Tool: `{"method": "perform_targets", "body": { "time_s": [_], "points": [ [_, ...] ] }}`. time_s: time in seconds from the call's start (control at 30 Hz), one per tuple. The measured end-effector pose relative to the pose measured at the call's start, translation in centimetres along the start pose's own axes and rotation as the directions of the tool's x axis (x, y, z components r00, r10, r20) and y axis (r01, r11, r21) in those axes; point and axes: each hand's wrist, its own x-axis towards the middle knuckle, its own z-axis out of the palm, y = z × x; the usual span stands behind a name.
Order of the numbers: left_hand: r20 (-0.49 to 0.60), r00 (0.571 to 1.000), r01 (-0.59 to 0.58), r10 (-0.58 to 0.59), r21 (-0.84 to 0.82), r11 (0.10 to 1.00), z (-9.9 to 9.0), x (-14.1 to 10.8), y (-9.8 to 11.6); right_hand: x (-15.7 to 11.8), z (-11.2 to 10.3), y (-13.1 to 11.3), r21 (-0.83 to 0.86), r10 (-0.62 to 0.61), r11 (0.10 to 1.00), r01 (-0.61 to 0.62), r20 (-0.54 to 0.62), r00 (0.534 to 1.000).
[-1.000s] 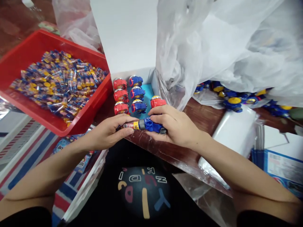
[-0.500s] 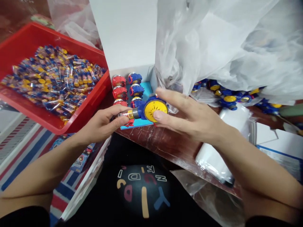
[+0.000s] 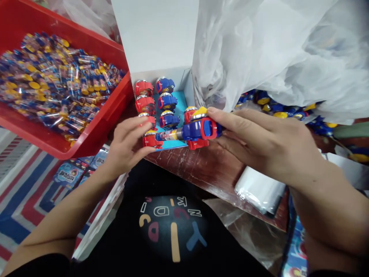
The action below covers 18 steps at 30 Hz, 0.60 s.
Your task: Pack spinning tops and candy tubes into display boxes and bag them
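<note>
My right hand (image 3: 259,138) grips a blue toy (image 3: 196,130) with red parts and a yellow dial, holding it sideways over the front of the box. A small clear tube (image 3: 167,135) with blue and yellow ends sticks out from the toy's left side. Around the tube's free end, my left hand (image 3: 127,142) is open, thumb and fingers apart. Under them stands an open white box (image 3: 158,42) with a light blue bottom. Inside it are a column of red toys (image 3: 144,104) and a column of blue toys (image 3: 167,102).
A red bin (image 3: 115,104) full of small tubes (image 3: 72,84) stands at left. Plastic bags (image 3: 259,50) cover more blue toys (image 3: 276,109) at right. A clear-wrapped white pack (image 3: 259,188) lies on the brown table (image 3: 201,165). Printed packs (image 3: 67,173) sit at lower left.
My left hand has let go of the tube and opened. The toy has turned in my right hand, so its yellow dial now faces away and its blue and red side shows.
</note>
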Motion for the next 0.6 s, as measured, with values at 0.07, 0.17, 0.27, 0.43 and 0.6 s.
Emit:
{"method": "perform_targets", "body": {
  "time_s": [0.07,0.17,0.27,0.43,0.6],
  "points": [
    [0.041,0.998,-0.06,0.057,0.081,0.995,1.4,-1.1,-0.2,0.1,-0.2,-0.6,-0.087,-0.011,0.996,0.015,0.049,0.999],
    [0.042,0.994,-0.103,0.102,0.043,0.994,3.1,-1.9,0.3,1.0,0.2,-1.8,-0.13,-0.038,0.99,0.055,0.125,0.991],
    [-0.008,0.992,-0.123,0.123,-0.004,0.992,4.0,-1.8,0.7,2.1,1.4,-3.2,-0.125,-0.058,0.988,0.086,0.215,0.975],
    [-0.145,0.988,-0.065,0.056,-0.057,0.996,4.8,-1.8,0.8,3.1,2.3,-5.1,-0.099,-0.138,0.977,0.187,0.371,0.918],
    [-0.169,0.984,-0.061,0.054,-0.037,0.997,4.6,-1.8,0.6,4.5,3.7,-5.9,-0.057,-0.048,0.994,0.094,0.543,0.839]
  ]
}}
